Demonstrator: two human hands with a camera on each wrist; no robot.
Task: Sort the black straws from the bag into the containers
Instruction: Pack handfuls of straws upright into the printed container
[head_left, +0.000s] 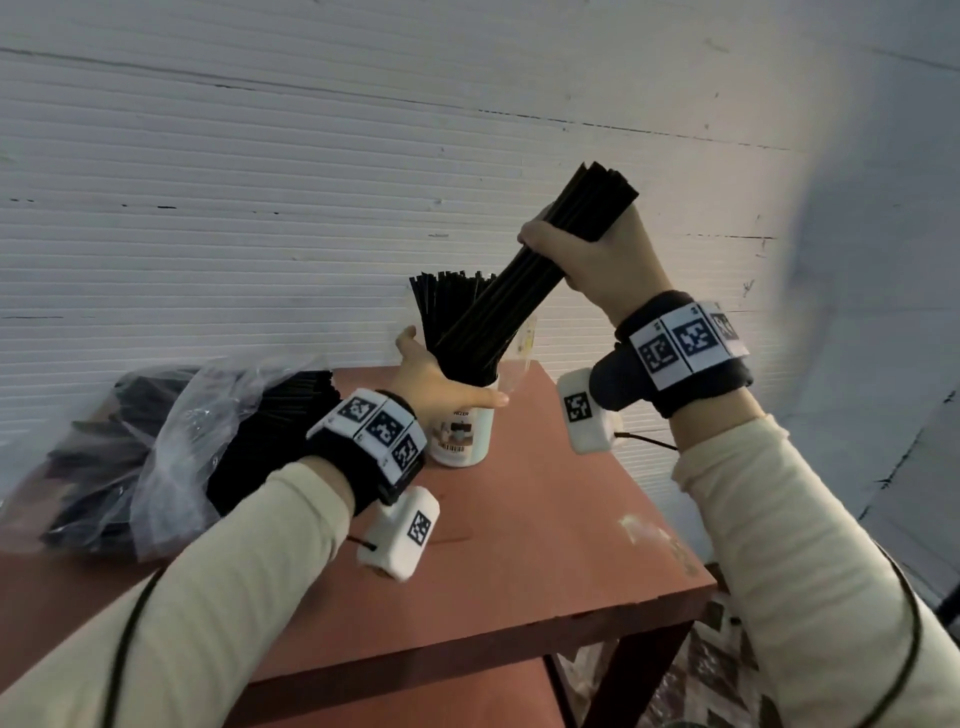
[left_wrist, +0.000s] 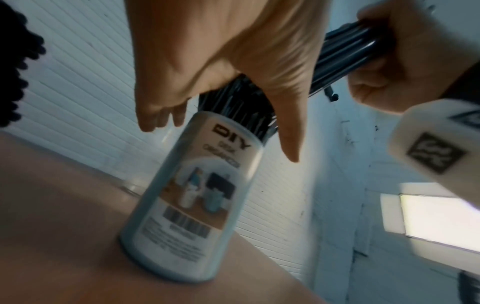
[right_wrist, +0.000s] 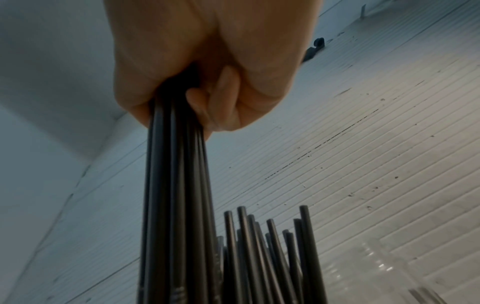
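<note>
A white labelled container (head_left: 464, 436) (left_wrist: 192, 205) stands on the red-brown table (head_left: 519, 545), packed with upright black straws (head_left: 444, 312) (right_wrist: 272, 246). My left hand (head_left: 447, 376) (left_wrist: 227, 131) cups those straws just above the rim, thumb and fingers spread and fairly straight. My right hand (head_left: 587, 254) (right_wrist: 197, 92) grips a thick bundle of black straws (head_left: 519, 291) (right_wrist: 176, 195) near its upper end. The bundle tilts down to the left, and its lower end reaches in among the straws in the container.
A clear plastic bag (head_left: 171, 431) with many black straws lies on the table's left side. A transparent container (head_left: 522, 353) (right_wrist: 376, 267) stands just behind and right of the white one. A ribbed white wall is close behind. The table's right edge is near my right arm.
</note>
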